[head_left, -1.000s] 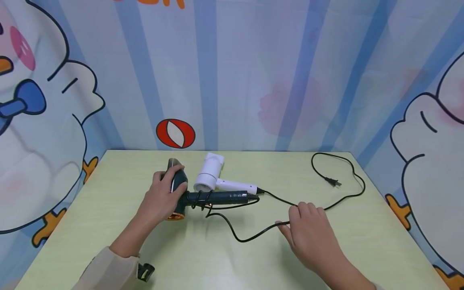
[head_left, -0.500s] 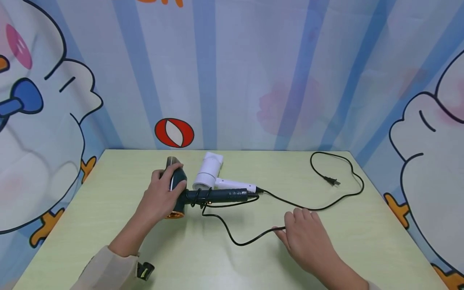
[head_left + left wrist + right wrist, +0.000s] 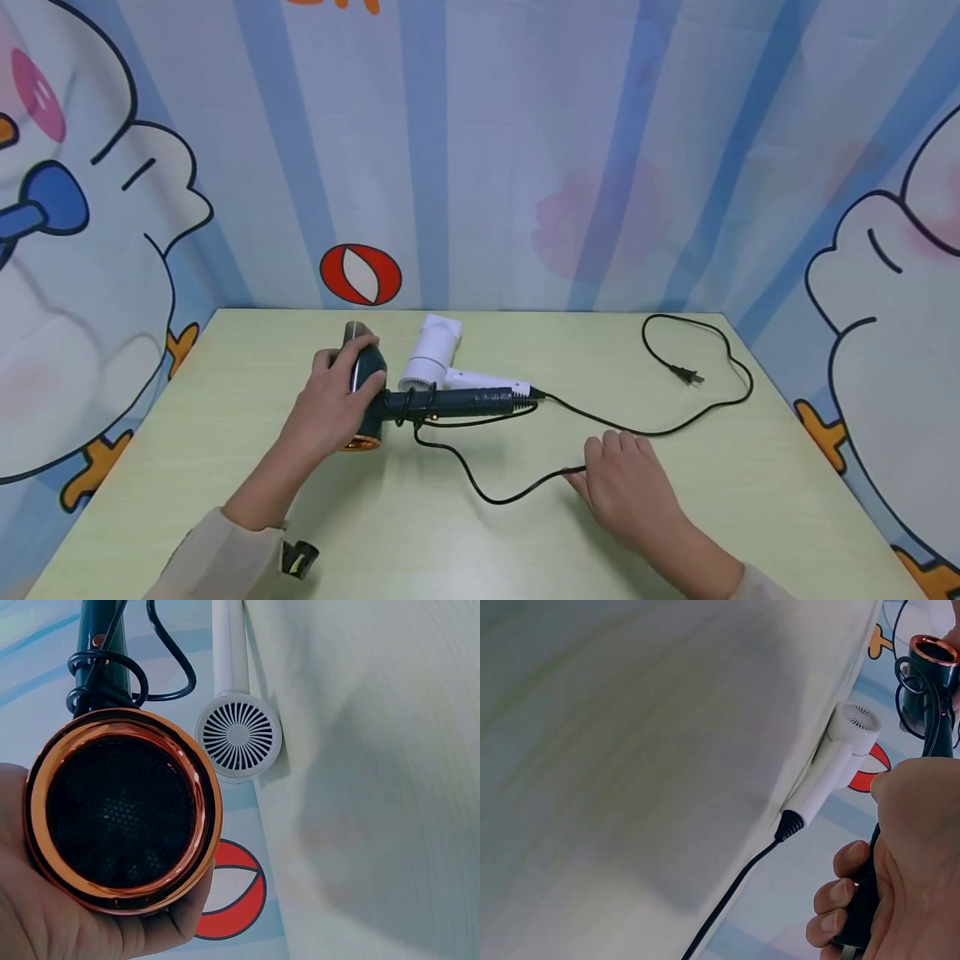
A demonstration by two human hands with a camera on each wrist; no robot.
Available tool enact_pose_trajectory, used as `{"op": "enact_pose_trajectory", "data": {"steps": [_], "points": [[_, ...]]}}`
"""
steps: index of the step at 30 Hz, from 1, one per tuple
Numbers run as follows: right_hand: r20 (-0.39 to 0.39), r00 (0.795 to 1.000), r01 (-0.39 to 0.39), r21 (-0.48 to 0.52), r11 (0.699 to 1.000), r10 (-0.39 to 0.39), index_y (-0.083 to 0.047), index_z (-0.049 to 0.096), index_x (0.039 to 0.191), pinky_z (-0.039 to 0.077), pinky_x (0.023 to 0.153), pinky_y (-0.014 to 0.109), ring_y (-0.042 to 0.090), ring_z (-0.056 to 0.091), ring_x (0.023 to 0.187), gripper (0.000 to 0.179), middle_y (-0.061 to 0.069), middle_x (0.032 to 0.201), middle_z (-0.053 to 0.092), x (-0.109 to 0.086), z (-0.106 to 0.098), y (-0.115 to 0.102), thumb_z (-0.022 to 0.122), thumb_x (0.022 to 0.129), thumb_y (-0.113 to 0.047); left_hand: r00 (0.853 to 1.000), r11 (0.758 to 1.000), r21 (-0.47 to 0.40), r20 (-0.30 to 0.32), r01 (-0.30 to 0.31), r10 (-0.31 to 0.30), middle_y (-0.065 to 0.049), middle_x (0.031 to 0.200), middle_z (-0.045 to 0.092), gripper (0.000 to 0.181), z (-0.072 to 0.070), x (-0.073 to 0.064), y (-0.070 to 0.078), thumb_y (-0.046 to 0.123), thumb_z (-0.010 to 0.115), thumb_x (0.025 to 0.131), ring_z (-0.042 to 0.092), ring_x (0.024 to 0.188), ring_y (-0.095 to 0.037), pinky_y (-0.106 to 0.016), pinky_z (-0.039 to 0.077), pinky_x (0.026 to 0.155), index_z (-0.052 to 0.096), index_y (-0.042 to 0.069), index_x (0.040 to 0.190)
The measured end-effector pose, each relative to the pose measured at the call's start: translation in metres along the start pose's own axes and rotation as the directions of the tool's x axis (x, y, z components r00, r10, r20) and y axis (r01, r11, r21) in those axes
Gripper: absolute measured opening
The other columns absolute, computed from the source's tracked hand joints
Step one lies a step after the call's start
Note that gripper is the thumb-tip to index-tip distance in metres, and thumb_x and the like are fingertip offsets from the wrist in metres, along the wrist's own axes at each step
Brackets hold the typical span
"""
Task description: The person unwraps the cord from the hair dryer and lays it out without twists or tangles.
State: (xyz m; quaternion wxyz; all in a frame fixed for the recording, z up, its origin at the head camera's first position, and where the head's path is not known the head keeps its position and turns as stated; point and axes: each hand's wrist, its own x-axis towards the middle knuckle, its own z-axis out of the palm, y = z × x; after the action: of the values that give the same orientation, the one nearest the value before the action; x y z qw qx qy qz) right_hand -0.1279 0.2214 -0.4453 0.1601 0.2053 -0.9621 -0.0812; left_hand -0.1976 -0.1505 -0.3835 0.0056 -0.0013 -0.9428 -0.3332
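Note:
My left hand (image 3: 330, 404) grips the barrel of a dark green hair dryer (image 3: 457, 403) with a copper rim, its handle pointing right. In the left wrist view the dryer's round copper-edged intake (image 3: 120, 814) faces the camera, fingers and palm curled around the barrel. Several turns of black cord (image 3: 498, 502) are wound about the handle near the barrel. From there the cord sags and runs to my right hand (image 3: 630, 492). In the right wrist view, that hand's curled fingers hold the cord's black plug (image 3: 862, 911), a metal prong showing below.
Behind the dark dryer a white hair dryer (image 3: 431, 354) lies on the pale table (image 3: 300, 508). Its black cord (image 3: 720, 406) curves to the right, ending in a two-prong plug (image 3: 686, 375) near the back right corner. A printed curtain (image 3: 502, 167) stands along the table's back edge.
My right hand has moved a little to the left with the plug, and the cord between the hands has shifted left. The left hand keeps the dark dryer in nearly the same place.

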Motion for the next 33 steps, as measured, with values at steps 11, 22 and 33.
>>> {"op": "enact_pose_trajectory", "data": {"steps": [11, 22, 33], "points": [[-0.042, 0.999, -0.024, -0.03, 0.999, 0.023, -0.007, 0.038, 0.072, 0.032, 0.061, 0.038, 0.024, 0.033, 0.06, 0.054, 0.005, 0.065, 0.03, 0.013, 0.016, 0.011, 0.069, 0.093, -0.047, 1.0, 1.0, -0.02, 0.007, -0.001, 0.001, -0.026, 0.154, 0.026, 0.054, -0.003, -0.002, 0.001, 0.043, 0.047, 0.105, 0.054, 0.118, -0.05, -0.058, 0.056, 0.086, 0.032, 0.032, 0.156], [-0.033, 0.997, -0.07, 0.01, 0.997, 0.07, -0.008, 0.036, 0.071, 0.03, 0.059, 0.037, 0.023, 0.033, 0.058, 0.055, 0.004, 0.063, 0.03, 0.023, 0.019, 0.015, 0.068, 0.095, -0.046, 1.0, 1.0, -0.024, 0.013, -0.008, 0.009, -0.026, 0.154, 0.026, 0.055, -0.003, -0.003, 0.001, 0.044, 0.047, 0.105, 0.054, 0.117, -0.05, -0.058, 0.056, 0.086, 0.032, 0.032, 0.156], [-0.025, 0.993, -0.118, -0.001, 0.993, 0.118, -0.008, 0.035, 0.068, 0.034, 0.057, 0.039, 0.025, 0.035, 0.056, 0.055, 0.006, 0.061, 0.031, 0.035, 0.015, 0.026, 0.066, 0.096, -0.044, 1.0, 0.999, -0.038, 0.014, -0.012, 0.013, -0.026, 0.154, 0.026, 0.054, -0.004, -0.003, -0.001, 0.044, 0.047, 0.105, 0.053, 0.118, -0.05, -0.058, 0.055, 0.086, 0.032, 0.033, 0.156]]}}
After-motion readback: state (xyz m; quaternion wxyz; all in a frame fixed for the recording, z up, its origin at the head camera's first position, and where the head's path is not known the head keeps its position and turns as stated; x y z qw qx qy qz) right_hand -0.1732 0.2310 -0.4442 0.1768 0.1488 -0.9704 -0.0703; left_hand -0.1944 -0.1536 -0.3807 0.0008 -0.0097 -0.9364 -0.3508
